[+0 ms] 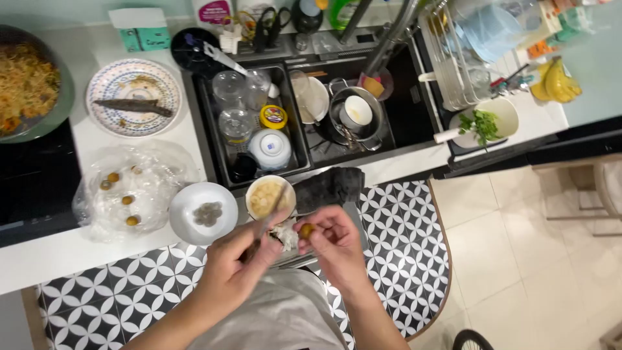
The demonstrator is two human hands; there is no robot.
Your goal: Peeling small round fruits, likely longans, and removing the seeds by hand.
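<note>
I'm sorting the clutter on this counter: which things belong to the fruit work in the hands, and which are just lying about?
In use:
left hand
right hand
small yellow fruit
bowl of pale pieces
white bowl
bag of fruits

Lying about:
patterned plate
noodle pan
bananas
herb bowl

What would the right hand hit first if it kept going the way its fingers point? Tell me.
The right hand, pinching a small yellow fruit, points leftward at the left hand. It would likely meet the left hand's fingers first, though depth is unclear.

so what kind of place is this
Most likely a home kitchen: a sink full of dishes, a pan of noodles on the counter, and hands peeling a small fruit over bowls.
</note>
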